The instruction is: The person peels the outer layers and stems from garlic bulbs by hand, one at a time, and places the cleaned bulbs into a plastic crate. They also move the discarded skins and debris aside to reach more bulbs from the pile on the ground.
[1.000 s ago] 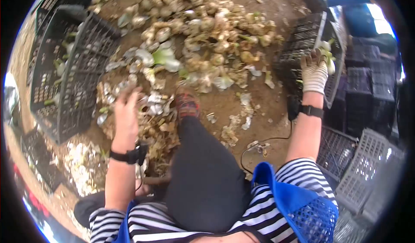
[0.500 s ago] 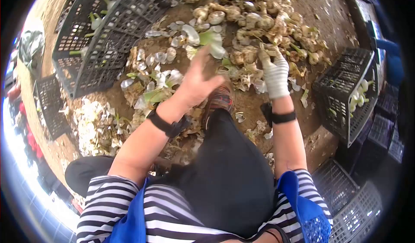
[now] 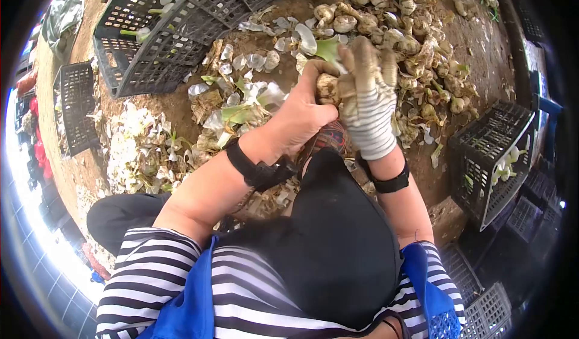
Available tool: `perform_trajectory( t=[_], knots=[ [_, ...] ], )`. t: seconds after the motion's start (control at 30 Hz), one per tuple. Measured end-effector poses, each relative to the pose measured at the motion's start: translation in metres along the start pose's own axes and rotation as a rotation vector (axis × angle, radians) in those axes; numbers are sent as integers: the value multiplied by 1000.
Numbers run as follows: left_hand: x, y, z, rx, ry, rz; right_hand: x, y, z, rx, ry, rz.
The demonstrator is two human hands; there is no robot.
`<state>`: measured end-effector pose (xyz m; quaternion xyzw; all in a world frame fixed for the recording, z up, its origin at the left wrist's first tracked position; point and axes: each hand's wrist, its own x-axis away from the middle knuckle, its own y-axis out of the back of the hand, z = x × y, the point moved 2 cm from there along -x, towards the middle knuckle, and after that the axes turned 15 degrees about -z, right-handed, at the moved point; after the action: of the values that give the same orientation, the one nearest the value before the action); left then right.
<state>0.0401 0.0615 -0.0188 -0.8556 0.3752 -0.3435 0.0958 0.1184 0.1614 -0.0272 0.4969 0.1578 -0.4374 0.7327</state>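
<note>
Two hands: one round, tan-skinned garlic bulb [image 3: 327, 89] is pinched between thumb and curled fingers by the bare left hand [image 3: 303, 111]; the right hand [image 3: 368, 111], in a white knit glove with soiled fingers, is brought up against or just beside it, blurred, and whether anything is gripped there cannot be told.
Held bulb: it could be let slip, should its loose skin slide under the left thumb; it might then be lost among the dry, pale peelings [image 3: 256, 113] below.
Bare fingers: they could be nicked or knocked, since both hands are worked so close together.
Heap: the tan, dry-skinned garlic pile [image 3: 416, 50] could be rolled loose if brushed by the glove.
Bulbs, counted: one is held; dozens are piled, too overlapped for an exact tally.
Crates, counted: at least five are seen: one large black plastic lattice crate [image 3: 199, 25] upper left, one black slatted crate [image 3: 479, 143] at right, one small dark crate [image 3: 76, 110] at far left, two at lower right.
Straps, counted: two black wristbands [image 3: 392, 183] are worn, one per wrist.
</note>
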Motion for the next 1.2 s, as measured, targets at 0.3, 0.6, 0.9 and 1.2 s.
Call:
perform_trajectory(
  t=[0.3,0.6,0.9,1.2],
  knots=[
    [-4,12,-7,90,202,-104,-20,16,7,-101,240,53],
    [-19,18,-2,-570,-298,-104,-10,19,-8,90,245,305],
    [-20,-9,7,156,166,-101,-14,32,-19,-475,-701,-133],
    [-18,-25,16,-38,-115,-150,10,22,-14,-1074,-1419,-165]
  ],
)
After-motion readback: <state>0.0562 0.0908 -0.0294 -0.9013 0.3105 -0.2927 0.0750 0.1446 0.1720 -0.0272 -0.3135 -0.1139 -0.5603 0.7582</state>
